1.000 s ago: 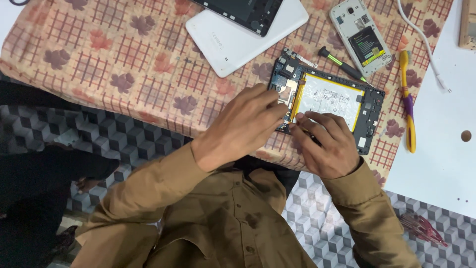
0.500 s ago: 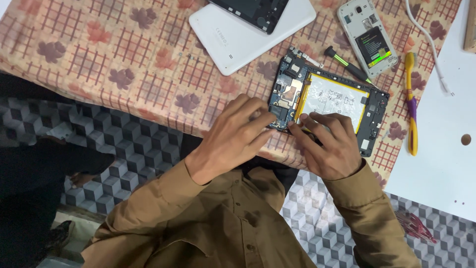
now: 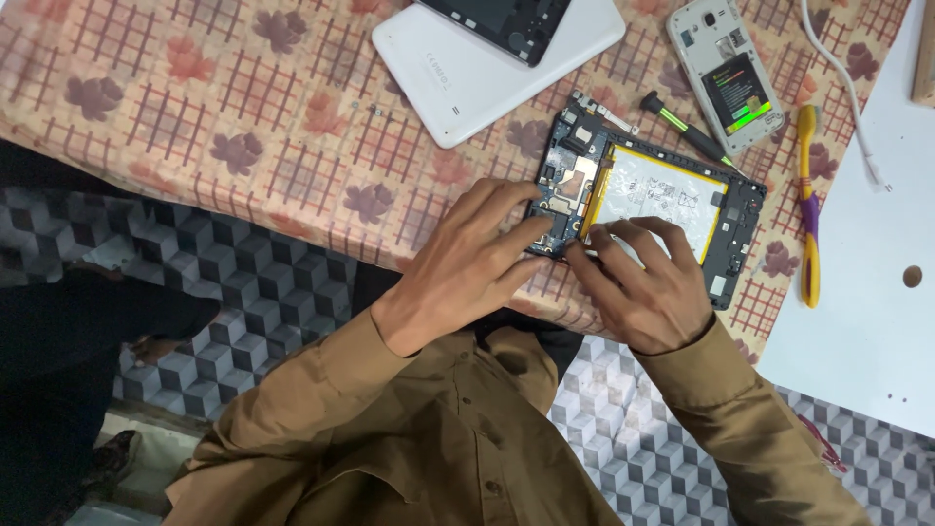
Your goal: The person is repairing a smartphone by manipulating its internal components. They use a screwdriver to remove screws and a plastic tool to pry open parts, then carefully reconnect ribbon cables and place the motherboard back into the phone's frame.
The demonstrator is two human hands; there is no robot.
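Observation:
An opened tablet (image 3: pixel 672 209) lies on the patterned cloth, its silver battery and dark circuit board bare. My left hand (image 3: pixel 472 268) rests on the tablet's near left corner, fingers pressing the board's edge. My right hand (image 3: pixel 648 287) sits beside it on the near edge, fingertips pinched at the seam between board and battery. Whether something small is held between the fingers cannot be told.
A white back cover (image 3: pixel 487 68) with a dark screen panel on it lies further back. An opened phone (image 3: pixel 730 73), a black-and-green screwdriver (image 3: pixel 687 127), a yellow-and-purple tool (image 3: pixel 806 209) and a white cable (image 3: pixel 847 88) lie to the right. A white board (image 3: pixel 877 292) borders the cloth.
The view has shifted a little. Both hands stay at the tablet's near edge; my left hand's fingers have slid slightly over the circuit board.

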